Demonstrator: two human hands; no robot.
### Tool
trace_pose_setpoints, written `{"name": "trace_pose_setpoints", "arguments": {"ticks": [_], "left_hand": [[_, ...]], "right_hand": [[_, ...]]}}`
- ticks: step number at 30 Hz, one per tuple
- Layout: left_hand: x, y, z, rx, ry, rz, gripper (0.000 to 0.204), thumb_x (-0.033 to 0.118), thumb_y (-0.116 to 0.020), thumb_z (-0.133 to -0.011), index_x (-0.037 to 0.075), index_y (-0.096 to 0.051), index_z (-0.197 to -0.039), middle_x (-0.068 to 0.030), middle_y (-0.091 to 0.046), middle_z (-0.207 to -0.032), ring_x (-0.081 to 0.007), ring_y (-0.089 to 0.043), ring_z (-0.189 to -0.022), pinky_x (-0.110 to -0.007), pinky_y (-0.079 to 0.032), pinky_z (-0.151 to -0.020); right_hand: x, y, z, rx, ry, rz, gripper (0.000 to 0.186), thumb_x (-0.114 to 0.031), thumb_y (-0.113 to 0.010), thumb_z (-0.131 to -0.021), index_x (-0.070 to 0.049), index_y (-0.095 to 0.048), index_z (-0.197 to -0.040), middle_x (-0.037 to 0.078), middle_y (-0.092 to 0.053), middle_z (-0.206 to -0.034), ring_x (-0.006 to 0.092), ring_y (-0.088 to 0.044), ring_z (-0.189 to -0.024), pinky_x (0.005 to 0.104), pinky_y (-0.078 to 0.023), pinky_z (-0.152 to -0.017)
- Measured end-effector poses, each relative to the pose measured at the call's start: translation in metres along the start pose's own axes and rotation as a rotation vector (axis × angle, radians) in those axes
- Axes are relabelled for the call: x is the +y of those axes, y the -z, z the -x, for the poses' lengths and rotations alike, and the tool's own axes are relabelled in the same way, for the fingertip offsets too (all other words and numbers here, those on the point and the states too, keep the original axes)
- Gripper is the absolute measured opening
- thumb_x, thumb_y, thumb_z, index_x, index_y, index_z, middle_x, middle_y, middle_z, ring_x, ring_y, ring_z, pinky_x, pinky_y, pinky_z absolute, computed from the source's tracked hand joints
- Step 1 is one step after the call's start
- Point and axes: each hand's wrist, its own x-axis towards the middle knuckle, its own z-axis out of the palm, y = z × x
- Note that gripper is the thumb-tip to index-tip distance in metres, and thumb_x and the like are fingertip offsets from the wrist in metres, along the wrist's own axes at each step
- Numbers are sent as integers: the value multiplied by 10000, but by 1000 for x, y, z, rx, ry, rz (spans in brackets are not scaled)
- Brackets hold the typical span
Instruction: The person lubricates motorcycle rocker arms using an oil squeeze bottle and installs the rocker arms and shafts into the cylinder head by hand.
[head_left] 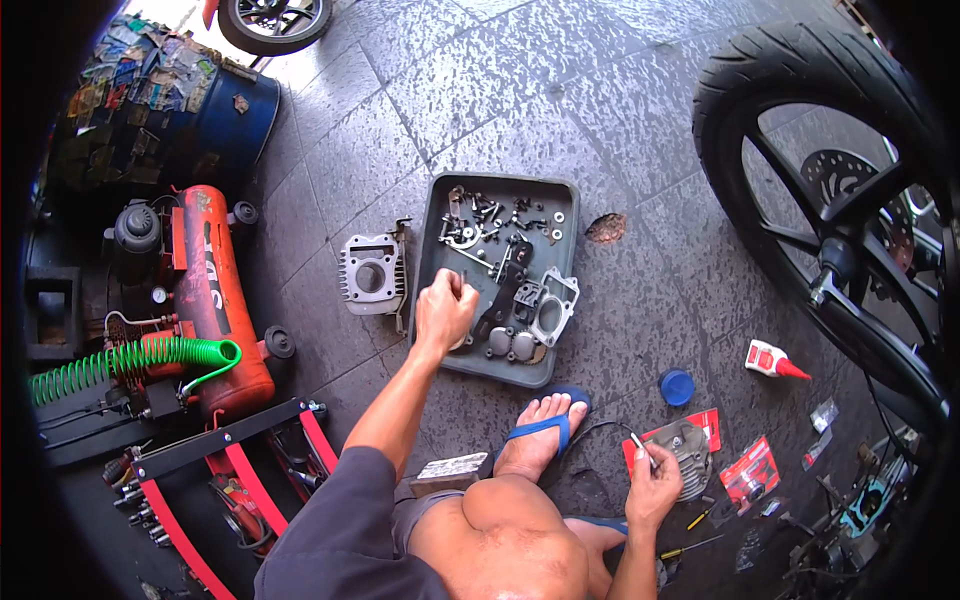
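Note:
My left hand (447, 312) is closed in a pinch over the left side of a grey plastic tray (567, 225); what its fingers hold is too small to make out. Several bolts and washers (488, 212) lie in the tray's far part. Nearer are a black bracket (508, 275), a silver flat flange-like part (552, 310) and round metal caps (512, 344). At the lower right, my right hand (655, 485) grips a thin pen-shaped metal tool (638, 441) with a black cord or hose. Beside it, a finned cylinder head (685, 452) rests on red packaging.
A finned engine cylinder (372, 275) sits left of the tray. Further left are a red air compressor (215, 290), a green coiled hose (140, 358) and a red tool rack (250, 480). At right stand a motorcycle wheel (735, 190), a blue cap (677, 387) and a glue bottle (768, 360).

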Motion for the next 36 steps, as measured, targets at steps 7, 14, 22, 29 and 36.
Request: {"name": "trace_pose_setpoints", "arguments": {"ticks": [7, 14, 22, 29, 36], "left_hand": [[85, 13, 77, -601, 34, 1029, 33, 64, -512, -938, 33, -522, -933, -37, -601, -707, -46, -483, -493, -199, -403, -430], [154, 40, 110, -702, -626, 612, 200, 73, -700, -850, 1, -705, -1036, -78, -660, -815, -118, -606, -707, -268, -472, -625], [215, 70, 172, -1165, -489, 840, 150, 27, -696, -874, -29, -678, -1012, -49, -694, -888, -85, -628, -823, -245, -529, -723], [279, 105, 225, -1254, -645, 501, 179, 56, -689, -879, -39, -664, -1028, -18, -655, -799, -41, -549, -687, -204, -454, -589], [334, 144, 283, -1270, -928, 147, 205, 137, -675, -904, -31, -666, -1023, -38, -654, -758, -57, -581, -651, -224, -480, -583]], "right_hand": [[-57, -14, -11, -149, 14, -244, 133, -28, -652, -881, 15, -603, -997, 33, -613, -854, 68, -556, -711, 208, -452, -622], [-113, 10, 16, -69, 55, -709, 188, -51, -652, -899, 31, -608, -1063, 89, -664, -830, 83, -591, -625, 208, -506, -563], [-111, 29, 67, 72, 218, -982, 167, -90, -663, -912, -17, -628, -1058, 57, -674, -900, 92, -616, -733, 224, -522, -662], [-102, 64, 107, 155, 310, -1077, 171, -89, -669, -911, -9, -643, -1060, 27, -654, -918, 67, -606, -782, 222, -516, -683], [-102, 104, 148, 291, 493, -1018, 180, -77, -673, -912, -9, -656, -1078, 14, -669, -847, 49, -601, -736, 211, -495, -651]]}}
